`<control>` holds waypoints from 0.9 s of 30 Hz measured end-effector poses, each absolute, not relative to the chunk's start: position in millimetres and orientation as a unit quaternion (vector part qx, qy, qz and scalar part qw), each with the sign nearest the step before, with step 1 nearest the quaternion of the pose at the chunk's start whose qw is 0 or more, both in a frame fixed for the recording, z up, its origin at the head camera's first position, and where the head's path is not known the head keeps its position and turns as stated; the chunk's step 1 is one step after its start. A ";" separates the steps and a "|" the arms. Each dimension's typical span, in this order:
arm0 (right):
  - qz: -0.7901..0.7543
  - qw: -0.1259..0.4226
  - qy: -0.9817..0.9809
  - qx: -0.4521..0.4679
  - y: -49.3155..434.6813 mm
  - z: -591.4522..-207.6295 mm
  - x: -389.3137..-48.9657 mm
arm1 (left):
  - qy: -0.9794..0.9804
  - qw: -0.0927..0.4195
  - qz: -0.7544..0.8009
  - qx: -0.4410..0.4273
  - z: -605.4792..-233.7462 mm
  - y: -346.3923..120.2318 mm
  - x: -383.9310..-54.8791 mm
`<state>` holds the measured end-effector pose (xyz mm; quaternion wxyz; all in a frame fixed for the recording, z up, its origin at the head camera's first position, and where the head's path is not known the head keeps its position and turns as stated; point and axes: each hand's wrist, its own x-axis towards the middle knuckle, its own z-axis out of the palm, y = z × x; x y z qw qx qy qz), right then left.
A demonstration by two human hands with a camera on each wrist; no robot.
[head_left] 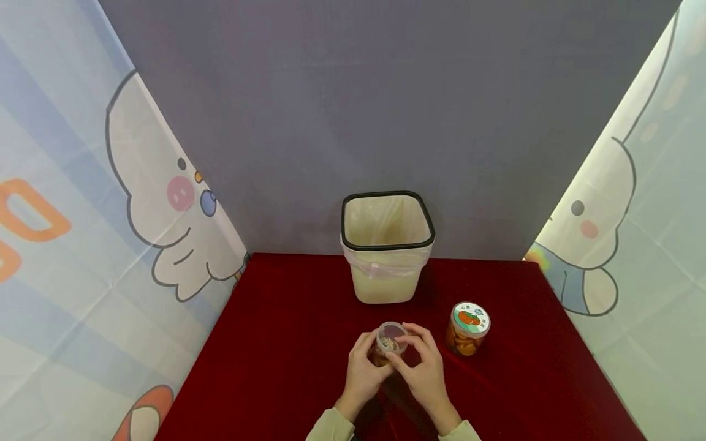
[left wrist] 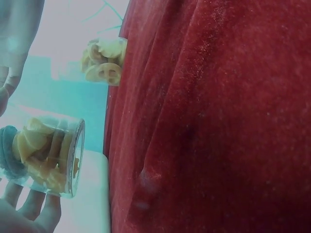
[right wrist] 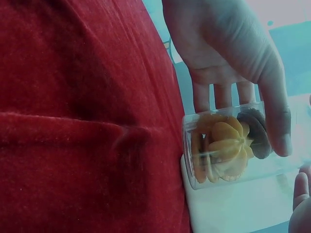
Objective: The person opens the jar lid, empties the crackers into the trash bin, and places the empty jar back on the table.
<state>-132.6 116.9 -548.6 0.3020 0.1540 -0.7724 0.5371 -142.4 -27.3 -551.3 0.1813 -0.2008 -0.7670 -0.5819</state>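
My left hand (head_left: pixel 363 371) grips a clear plastic jar of cookies (head_left: pixel 382 356) from its left side, upright in front of the bin. In the right wrist view the left thumb lies along the jar (right wrist: pixel 228 150) with fingers behind. Yellow and dark brown cookies show through its wall. My right hand (head_left: pixel 426 369) bends thumb and fingers about the top rim, one fingertip over the clear mouth. The left wrist view shows only part of the right hand (left wrist: pixel 17 48), above the jar (left wrist: pixel 43 155); the jar's top is cut off there.
A second cookie jar (head_left: pixel 467 331) with a printed orange-and-green lid stands to the right. Behind is a white lined waste bin (head_left: pixel 386 278) with a black rim. Dark red cloth (head_left: pixel 287 343) covers the table; a grey wall (head_left: pixel 380 122) closes the back, with printed hangings at both sides.
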 end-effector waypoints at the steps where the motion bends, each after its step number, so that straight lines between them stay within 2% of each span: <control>1: 0.539 0.298 -0.773 0.155 118.1 -550.4 -133.0 | -0.767 0.182 -0.582 -0.200 -555.7 -26.9 -144.2; 9: 0.544 0.272 -0.775 0.173 124.8 -554.5 -133.5 | -0.770 0.165 -0.581 -0.204 -585.7 -30.1 -156.0; 27: 0.539 0.254 -0.778 0.199 130.1 -551.7 -132.9 | -0.767 0.138 -0.587 -0.221 -588.4 -37.9 -156.2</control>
